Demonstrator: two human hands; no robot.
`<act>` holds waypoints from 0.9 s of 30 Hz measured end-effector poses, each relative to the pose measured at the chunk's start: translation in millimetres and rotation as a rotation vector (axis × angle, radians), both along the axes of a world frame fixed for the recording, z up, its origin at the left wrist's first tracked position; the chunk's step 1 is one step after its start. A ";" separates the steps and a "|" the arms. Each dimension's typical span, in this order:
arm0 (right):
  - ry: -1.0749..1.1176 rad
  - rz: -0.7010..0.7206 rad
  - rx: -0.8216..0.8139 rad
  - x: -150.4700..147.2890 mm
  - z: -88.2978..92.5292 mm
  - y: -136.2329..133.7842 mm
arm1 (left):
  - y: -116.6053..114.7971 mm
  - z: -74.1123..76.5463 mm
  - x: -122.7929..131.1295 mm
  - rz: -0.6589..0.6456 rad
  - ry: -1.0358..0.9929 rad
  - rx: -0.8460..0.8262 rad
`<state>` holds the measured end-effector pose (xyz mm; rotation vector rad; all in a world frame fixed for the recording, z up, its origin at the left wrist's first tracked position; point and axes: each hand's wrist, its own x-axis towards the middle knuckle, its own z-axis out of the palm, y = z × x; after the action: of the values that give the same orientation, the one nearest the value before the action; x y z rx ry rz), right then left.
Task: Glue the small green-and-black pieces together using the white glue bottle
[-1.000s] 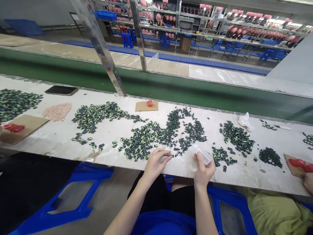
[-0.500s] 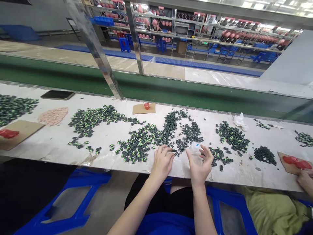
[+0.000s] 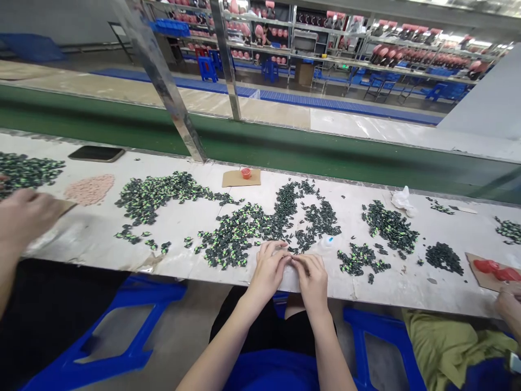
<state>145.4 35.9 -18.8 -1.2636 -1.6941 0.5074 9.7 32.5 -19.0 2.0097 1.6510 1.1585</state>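
My left hand [image 3: 268, 267] and my right hand [image 3: 311, 277] meet fingertip to fingertip at the table's near side. The fingers of both are pinched together; anything between them is too small to make out. Just beyond my hands lies a pile of small dark parts [image 3: 286, 200], joined on its left by a pile of dark parts with green marks [image 3: 230, 239]. A small clear bottle with a blue tip [image 3: 326, 241] is on the table beyond my right hand.
On the long white table [image 3: 195, 212] are a pink pile [image 3: 90, 189], a phone [image 3: 96, 153], a red cup [image 3: 246, 173] on cardboard and a crumpled tissue [image 3: 402, 200]. Other people's hands show at the left [image 3: 28, 217] and right [image 3: 509, 305] edges. A metal post [image 3: 163, 81] rises beyond.
My right hand has moved left from the clear bottle and closed its fingers against those of my left hand. Another person's hand has come into view at the left.
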 end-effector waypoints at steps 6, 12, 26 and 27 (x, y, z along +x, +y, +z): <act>0.149 -0.028 -0.164 -1.1 1.0 -3.9 | -12.3 -12.6 -18.1 0.065 0.056 -0.037; 0.150 -0.004 -0.250 -5.6 0.5 -4.8 | -8.0 -15.9 -11.6 0.081 0.045 0.001; 0.310 0.030 -0.398 -6.8 9.8 -9.1 | -10.2 -3.7 -13.0 -0.027 -0.338 -0.129; 0.337 0.035 -0.416 -6.8 10.7 -9.4 | -10.5 -1.9 -13.1 -0.040 -0.356 -0.136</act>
<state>138.5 26.5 -8.0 -1.3466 -1.3677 1.0722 -3.4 22.0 -21.0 1.6340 1.4607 1.2659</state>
